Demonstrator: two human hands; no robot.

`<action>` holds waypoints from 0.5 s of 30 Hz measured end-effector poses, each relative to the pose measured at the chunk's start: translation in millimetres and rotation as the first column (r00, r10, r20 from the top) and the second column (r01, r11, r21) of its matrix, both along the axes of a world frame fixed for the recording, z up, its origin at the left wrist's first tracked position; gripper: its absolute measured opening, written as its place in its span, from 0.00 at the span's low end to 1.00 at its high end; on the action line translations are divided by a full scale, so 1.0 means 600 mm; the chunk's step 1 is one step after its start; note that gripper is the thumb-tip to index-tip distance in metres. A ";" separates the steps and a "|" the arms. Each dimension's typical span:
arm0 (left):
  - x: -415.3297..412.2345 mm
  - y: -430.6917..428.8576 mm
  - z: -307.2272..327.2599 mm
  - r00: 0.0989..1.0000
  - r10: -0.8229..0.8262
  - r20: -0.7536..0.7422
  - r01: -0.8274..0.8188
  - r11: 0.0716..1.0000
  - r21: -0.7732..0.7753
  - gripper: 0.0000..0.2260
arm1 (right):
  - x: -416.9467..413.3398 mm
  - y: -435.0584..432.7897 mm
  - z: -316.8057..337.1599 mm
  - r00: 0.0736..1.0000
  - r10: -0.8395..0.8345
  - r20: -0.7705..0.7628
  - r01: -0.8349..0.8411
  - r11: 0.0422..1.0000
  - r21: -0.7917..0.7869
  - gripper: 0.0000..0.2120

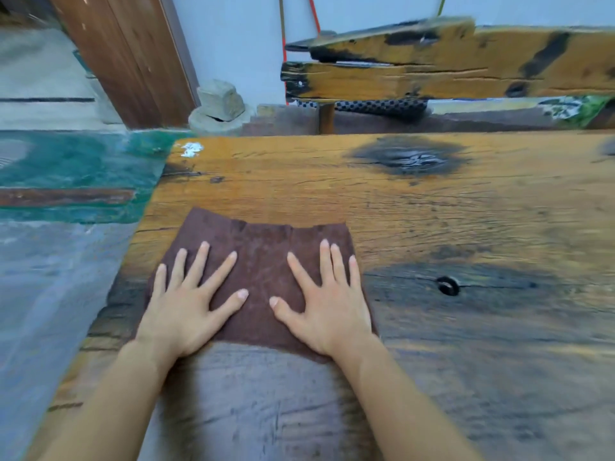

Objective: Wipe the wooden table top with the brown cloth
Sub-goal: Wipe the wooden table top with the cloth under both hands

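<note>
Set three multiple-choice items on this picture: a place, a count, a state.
1. Where on the table top is the brown cloth? A near its left edge; B far right corner; C on the floor.
2. Hands on it? A none; B one; C two.
3. The fingers are: A in fists; B spread flat; C pinching a corner.
Key: 1A, the left edge lies beside it; 2C, left hand and right hand both press it; 3B, fingers straight.
</note>
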State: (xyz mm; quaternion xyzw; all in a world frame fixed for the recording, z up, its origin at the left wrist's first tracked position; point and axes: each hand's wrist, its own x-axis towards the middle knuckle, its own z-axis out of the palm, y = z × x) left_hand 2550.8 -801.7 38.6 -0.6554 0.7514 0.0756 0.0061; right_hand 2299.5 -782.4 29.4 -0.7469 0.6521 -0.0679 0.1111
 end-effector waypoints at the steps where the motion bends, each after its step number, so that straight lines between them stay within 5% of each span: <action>1: 0.000 0.035 0.004 1.000 0.009 0.012 -0.009 1.000 -0.002 0.34 | 0.001 0.034 0.002 1.000 0.003 0.002 -0.003 1.000 0.003 0.41; 15: -0.012 0.463 0.021 0.991 0.136 -0.012 -0.135 0.989 0.059 0.33 | 0.000 0.425 0.032 0.991 0.129 0.025 -0.130 0.991 0.034 0.39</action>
